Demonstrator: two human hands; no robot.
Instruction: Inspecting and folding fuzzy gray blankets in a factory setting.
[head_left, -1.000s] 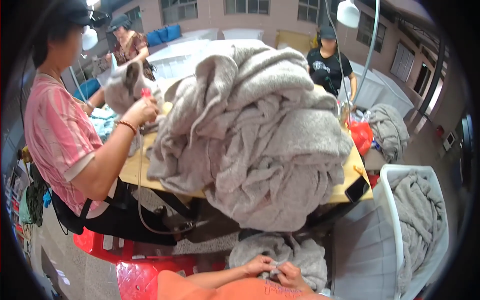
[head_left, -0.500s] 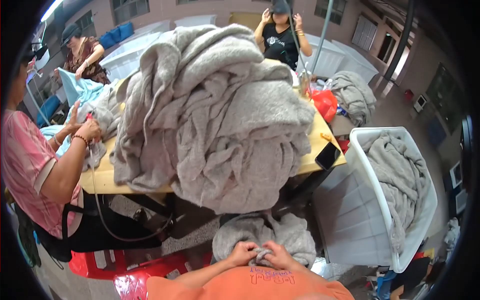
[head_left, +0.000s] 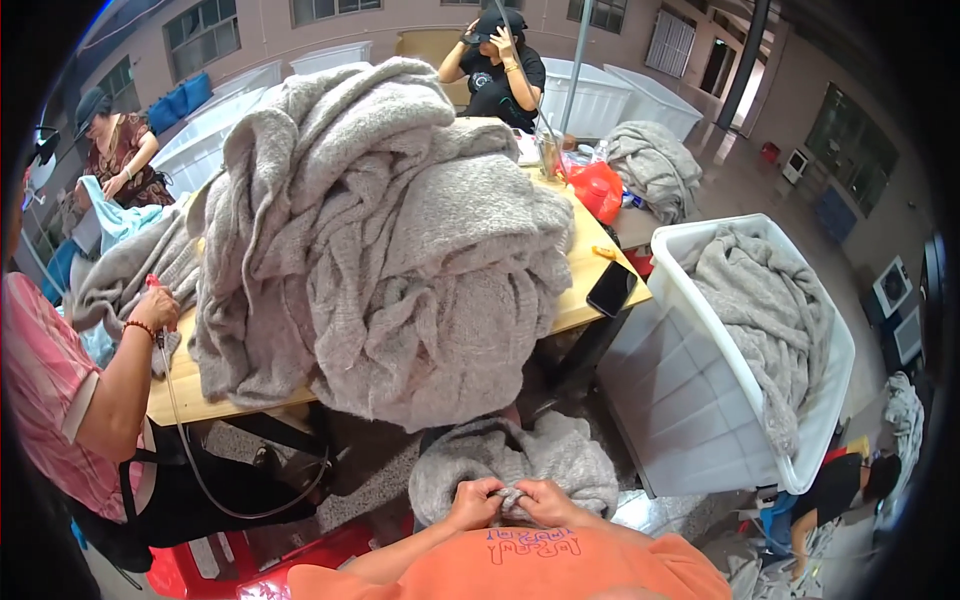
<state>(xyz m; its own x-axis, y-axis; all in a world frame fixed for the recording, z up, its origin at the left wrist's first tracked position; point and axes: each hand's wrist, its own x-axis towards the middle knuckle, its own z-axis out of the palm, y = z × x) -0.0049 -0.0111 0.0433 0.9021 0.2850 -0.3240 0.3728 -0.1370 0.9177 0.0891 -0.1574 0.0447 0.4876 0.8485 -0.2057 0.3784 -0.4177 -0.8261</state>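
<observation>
Both hands are working low in the view, right above the orange shirt. Left hand & right hand are sitting side by side, nearly touching, fingers curled in and pinching a bunched fold of the grey knit cloth between them. That cloth is lying in the person's lap, just below the front edge of the wooden table and not touching the pile above.

On the table a big heap of grey blankets is spilling over the near edge. A black phone is lying at the table's right corner, w/ a red bag farther back. To the right, a white bin is holding more grey cloth. At left, a person in a pink striped top is pressing a hand onto grey fabric at the table edge. A red stool is showing at bottom left.
</observation>
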